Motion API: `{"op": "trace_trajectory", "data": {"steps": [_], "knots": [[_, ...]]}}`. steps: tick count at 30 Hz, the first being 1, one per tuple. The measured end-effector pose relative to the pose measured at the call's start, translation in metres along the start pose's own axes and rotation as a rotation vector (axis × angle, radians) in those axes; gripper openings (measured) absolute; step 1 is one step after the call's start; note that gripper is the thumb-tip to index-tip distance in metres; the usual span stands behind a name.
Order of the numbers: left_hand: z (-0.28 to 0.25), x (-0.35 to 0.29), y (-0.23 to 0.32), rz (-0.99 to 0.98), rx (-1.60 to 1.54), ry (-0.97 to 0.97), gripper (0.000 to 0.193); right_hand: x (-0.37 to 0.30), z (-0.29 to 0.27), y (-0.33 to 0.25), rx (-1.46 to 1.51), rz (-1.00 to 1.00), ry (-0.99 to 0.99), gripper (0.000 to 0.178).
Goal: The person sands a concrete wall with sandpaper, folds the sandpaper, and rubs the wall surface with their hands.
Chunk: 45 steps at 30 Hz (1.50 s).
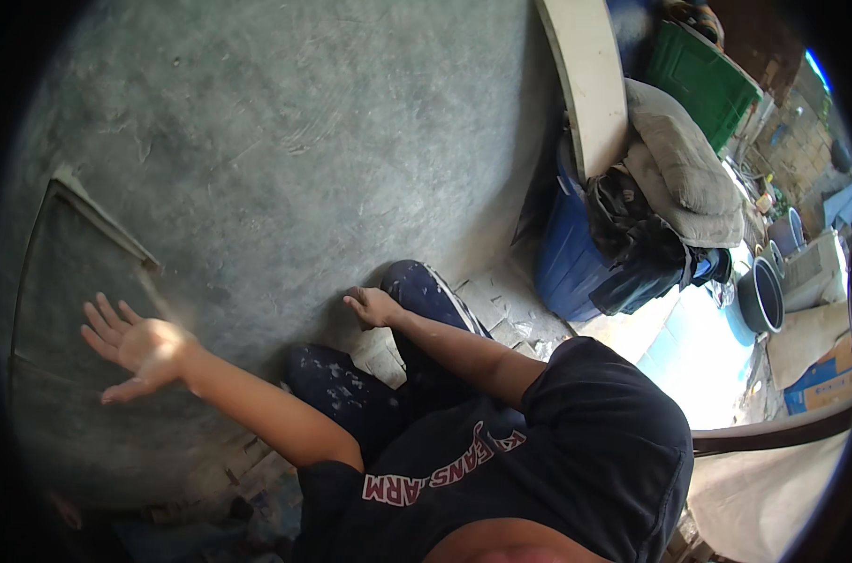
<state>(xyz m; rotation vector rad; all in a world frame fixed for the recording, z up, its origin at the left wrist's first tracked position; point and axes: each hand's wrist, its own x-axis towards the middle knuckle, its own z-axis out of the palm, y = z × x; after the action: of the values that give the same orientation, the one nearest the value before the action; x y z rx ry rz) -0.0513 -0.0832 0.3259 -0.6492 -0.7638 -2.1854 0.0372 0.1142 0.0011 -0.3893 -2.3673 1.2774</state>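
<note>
My left hand reaches out to the left with the palm up and fingers spread, holding nothing. A patch of light falls on its palm. It is near a grey, scuffed wall, close to a pale strip at the corner of a dark rectangular outline; I cannot tell whether it touches the wall. My right hand is beside my right knee, its fingers curled in and largely hidden. Whether anything is inside them I cannot make out. White smears mark my dark trousers.
A blue barrel stands at the right, with dark cloth and grey stuffed sacks on top. A long pale board rises behind it. Farther right are a green crate, a dark tub and cardboard.
</note>
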Motion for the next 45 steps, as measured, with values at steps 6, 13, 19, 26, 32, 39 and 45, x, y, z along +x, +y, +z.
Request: {"op": "trace_trajectory", "data": {"steps": [6, 13, 19, 26, 32, 39, 45], "knots": [[0.051, 0.050, 0.092, 0.169, -0.148, -0.376, 0.112, -0.032, 0.012, -0.034, -0.281, -0.121, -0.159, 0.043], [0.082, 0.053, 0.098, 0.813, 0.702, -0.345, 0.057, 0.030, 0.027, -0.078, -0.189, 0.046, 0.005, 0.057], [0.047, 0.132, 0.133, 0.909, 1.287, -0.355, 0.054, 0.042, 0.021, -0.052, -0.737, 0.119, -0.482, 0.047], [0.090, 0.155, 0.109, 0.417, 2.231, -0.800, 0.089, 0.105, -0.012, 0.106, -0.782, 0.563, -1.180, 0.042], [0.045, 0.143, 0.131, 0.421, 2.374, -0.853, 0.098, 0.058, -0.014, -0.045, -1.175, 0.469, -0.811, 0.039], [0.065, 0.124, 0.116, 0.633, 2.339, -0.757, 0.059, -0.002, -0.041, -0.082, -1.210, 0.201, -0.511, 0.032], [0.072, 0.102, 0.136, 0.522, 2.488, -0.745, 0.056, -0.017, -0.060, -0.132, -1.052, 0.111, -0.232, 0.034]]}}
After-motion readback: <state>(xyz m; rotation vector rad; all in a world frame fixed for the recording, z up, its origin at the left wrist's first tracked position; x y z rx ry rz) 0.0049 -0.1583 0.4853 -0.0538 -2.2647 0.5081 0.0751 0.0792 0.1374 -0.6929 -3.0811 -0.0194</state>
